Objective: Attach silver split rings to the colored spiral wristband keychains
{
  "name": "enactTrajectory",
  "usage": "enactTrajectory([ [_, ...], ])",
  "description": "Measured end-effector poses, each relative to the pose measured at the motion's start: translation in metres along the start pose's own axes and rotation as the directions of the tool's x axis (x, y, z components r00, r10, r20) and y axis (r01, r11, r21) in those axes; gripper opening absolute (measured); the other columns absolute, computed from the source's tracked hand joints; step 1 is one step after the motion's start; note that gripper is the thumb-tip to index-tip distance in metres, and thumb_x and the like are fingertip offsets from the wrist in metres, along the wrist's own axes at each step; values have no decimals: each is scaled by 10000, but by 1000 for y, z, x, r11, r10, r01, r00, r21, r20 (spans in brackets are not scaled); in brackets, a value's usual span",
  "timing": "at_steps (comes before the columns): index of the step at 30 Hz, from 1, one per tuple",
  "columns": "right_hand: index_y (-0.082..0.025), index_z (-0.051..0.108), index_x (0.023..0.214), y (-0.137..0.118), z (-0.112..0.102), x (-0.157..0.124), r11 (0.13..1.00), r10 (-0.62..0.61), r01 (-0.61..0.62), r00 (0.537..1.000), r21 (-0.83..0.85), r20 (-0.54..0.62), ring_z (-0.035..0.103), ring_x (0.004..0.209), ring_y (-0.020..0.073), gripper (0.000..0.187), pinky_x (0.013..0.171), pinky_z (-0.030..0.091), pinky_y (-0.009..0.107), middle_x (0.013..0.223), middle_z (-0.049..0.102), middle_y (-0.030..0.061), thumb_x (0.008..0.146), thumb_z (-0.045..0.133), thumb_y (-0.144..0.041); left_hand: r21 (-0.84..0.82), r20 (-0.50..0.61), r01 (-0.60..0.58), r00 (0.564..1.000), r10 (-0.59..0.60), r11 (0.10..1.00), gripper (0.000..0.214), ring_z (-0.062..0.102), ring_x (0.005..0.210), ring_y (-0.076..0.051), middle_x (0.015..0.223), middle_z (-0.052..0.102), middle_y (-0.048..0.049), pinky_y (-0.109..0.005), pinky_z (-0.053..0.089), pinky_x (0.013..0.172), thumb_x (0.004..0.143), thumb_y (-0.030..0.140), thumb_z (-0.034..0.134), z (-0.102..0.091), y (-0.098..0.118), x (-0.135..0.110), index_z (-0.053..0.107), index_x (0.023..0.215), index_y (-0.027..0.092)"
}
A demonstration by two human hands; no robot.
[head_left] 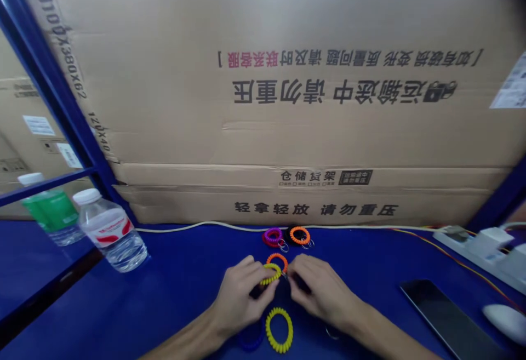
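Yellow spiral wristband [271, 275] sits clasped in the left hand's [240, 300] fingers above the blue bench [123, 305], just before an orange spiral wristband [276, 261]; the right hand [320, 289] curls beside it, its grip impossible to tell.

My two hands, the left [241, 300] and the right [318, 289], are the only ones I see. I count eight spiral wristbands: two yellow [279, 330], two orange [299, 235], one magenta [273, 234], one red [269, 241], one dark blue [251, 342] and one black [291, 232], though the black one is partly hidden. Three metal key rings [309, 244] show. To the left stand two plastic water bottles [110, 231]. To the right lie one smartphone [447, 320], one power strip [472, 245] and one white computer mouse [505, 323].
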State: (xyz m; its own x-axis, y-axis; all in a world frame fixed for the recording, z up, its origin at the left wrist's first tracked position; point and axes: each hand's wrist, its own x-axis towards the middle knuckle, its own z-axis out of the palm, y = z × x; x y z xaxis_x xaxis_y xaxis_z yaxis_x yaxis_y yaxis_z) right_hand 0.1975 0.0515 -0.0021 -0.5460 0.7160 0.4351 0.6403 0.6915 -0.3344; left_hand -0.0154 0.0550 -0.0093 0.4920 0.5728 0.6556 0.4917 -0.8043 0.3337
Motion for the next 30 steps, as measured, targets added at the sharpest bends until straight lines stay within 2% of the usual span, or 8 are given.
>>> enactTrajectory([
  [3, -198, 536, 779, -4, 1, 2, 968, 179, -172, 984, 181, -23, 520, 646, 131, 92, 627, 398, 238, 731, 591, -14, 786, 518, -108, 16, 23, -54, 998, 53, 998, 132, 533, 652, -150, 779, 679, -32, -282, 425, 635, 884, 168, 600, 0, -1, 0, 672, 990, 199],
  [7, -186, 541, 711, -10, -1, 6, 814, 377, -369, 923, 450, 75, 491, 590, 111, 91, 566, 381, 208, 639, 553, -39, 770, 509, -125, 68, 38, -131, 991, 128, 989, 206, 547, 713, -161, 842, 692, -40, -267, 442, 618, 882, 171, 615, -2, -1, 0, 674, 1074, 221],
  [9, -178, 550, 696, -11, -2, 8, 766, 405, -399, 908, 504, 103, 475, 581, 108, 83, 554, 372, 205, 619, 535, -43, 747, 517, -121, 92, 43, -155, 987, 152, 984, 216, 545, 720, -163, 842, 690, -42, -263, 444, 607, 882, 175, 620, -2, -1, 0, 679, 1083, 226],
  [14, -170, 569, 693, -11, -2, 8, 776, 401, -390, 912, 496, 90, 475, 568, 106, 73, 555, 364, 210, 611, 543, -46, 721, 534, -112, 102, 45, -175, 984, 171, 979, 214, 540, 713, -159, 829, 685, -38, -257, 449, 592, 874, 176, 630, -3, 0, -1, 687, 1074, 223],
  [17, -166, 575, 700, -9, -2, 10, 721, 422, -409, 900, 559, 114, 487, 592, 113, 71, 572, 384, 212, 629, 551, -37, 756, 537, -145, 92, 28, -175, 984, 173, 980, 213, 540, 707, -158, 827, 690, -34, -256, 454, 591, 865, 175, 642, -3, 0, -1, 692, 1064, 229],
  [20, -165, 590, 763, -5, -6, 12, 681, 391, -385, 910, 623, 135, 517, 631, 124, 117, 600, 416, 219, 676, 578, -21, 835, 511, -212, 57, 26, -152, 988, 150, 987, 196, 553, 716, -156, 829, 697, -34, -261, 466, 617, 871, 174, 636, -3, 0, 0, 697, 1049, 229],
  [25, -192, 646, 938, -5, -17, 12, 837, 255, -280, 960, 471, 116, 584, 732, 159, 145, 683, 462, 256, 852, 670, 23, 853, 529, -206, -10, 19, -63, 998, 63, 998, 160, 569, 728, -159, 847, 708, -38, -289, 478, 675, 884, 175, 623, -2, -2, 2, 694, 1022, 213],
  [30, -207, 656, 927, -7, -15, 6, 954, 127, -137, 990, 266, 53, 615, 785, 167, 175, 738, 453, 261, 874, 686, 34, 871, 495, -165, -16, 32, -96, 995, 97, 995, 188, 580, 753, -165, 883, 714, -46, -292, 477, 682, 883, 163, 624, -2, -1, 1, 685, 1053, 213],
])
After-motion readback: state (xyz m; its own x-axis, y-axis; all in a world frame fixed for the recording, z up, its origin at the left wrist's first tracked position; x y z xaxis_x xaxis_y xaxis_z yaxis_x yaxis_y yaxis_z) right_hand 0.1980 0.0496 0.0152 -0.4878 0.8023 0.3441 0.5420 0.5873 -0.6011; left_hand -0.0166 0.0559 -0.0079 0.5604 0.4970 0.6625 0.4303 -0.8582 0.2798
